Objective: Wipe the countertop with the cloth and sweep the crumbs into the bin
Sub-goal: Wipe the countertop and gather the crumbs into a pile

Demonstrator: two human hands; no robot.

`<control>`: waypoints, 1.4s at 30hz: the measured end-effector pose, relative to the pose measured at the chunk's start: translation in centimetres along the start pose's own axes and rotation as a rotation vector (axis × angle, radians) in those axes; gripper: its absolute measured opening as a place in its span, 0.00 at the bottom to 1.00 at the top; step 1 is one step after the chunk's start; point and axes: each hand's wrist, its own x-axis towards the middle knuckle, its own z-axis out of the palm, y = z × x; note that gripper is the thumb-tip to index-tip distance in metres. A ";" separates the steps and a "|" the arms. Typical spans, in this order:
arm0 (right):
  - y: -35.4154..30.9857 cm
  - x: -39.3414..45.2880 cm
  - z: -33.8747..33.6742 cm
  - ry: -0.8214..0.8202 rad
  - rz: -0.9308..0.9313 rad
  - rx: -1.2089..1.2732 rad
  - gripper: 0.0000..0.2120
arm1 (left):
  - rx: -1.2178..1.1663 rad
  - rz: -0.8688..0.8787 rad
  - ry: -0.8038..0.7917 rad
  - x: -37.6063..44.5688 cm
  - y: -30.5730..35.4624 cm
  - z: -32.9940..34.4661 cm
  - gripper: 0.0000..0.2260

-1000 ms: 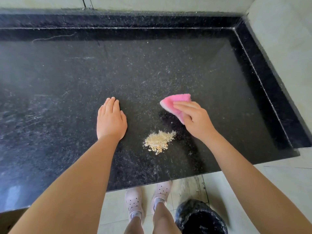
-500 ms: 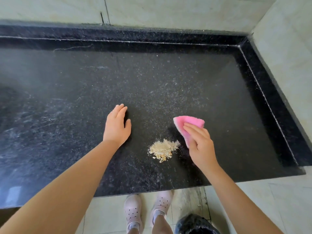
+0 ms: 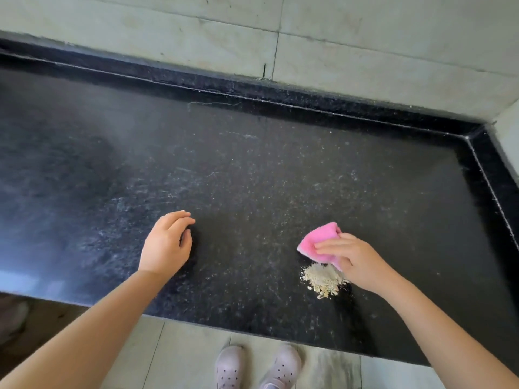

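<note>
Shifted closer to the crumb pile (image 3: 323,279), the right hand (image 3: 356,262) presses the pink cloth (image 3: 320,241) with fingers (image 3: 331,245) curled over it, touching the pile's far edge on the surface (image 3: 252,178); a hasty stroke may scatter crumbs beyond the near edge while the left hand (image 3: 165,245) rests loosely open, well left of the pile.

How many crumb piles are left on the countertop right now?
1: the crumb pile lies near the front edge of the countertop, beside the right hand holding the pink cloth.

Cloth (image 3: 320,242) now against crumbs (image 3: 323,277) (touching)

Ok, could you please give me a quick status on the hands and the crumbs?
Right hand grips pink cloth beside crumb pile. Left hand open. Bin out of view.
</note>
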 end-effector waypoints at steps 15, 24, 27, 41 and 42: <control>-1.4 17.2 -0.6 0.531 0.818 -0.076 0.14 | 0.100 -0.210 -0.017 1.3 -5.7 -1.1 0.19; -4.4 26.2 0.8 0.450 0.675 -0.152 0.17 | 0.148 -0.212 -0.046 2.5 -6.4 -0.6 0.21; -7.6 29.9 1.5 0.285 0.544 -0.188 0.20 | 0.142 -0.212 -0.038 2.5 -6.7 -0.4 0.20; -11.0 29.1 2.6 -0.217 0.049 0.280 0.17 | 0.203 -0.212 -0.028 2.6 -7.1 -0.3 0.17; -9.8 27.0 1.8 -0.235 0.029 0.287 0.22 | 0.194 -0.209 -0.027 2.6 -7.0 -0.3 0.18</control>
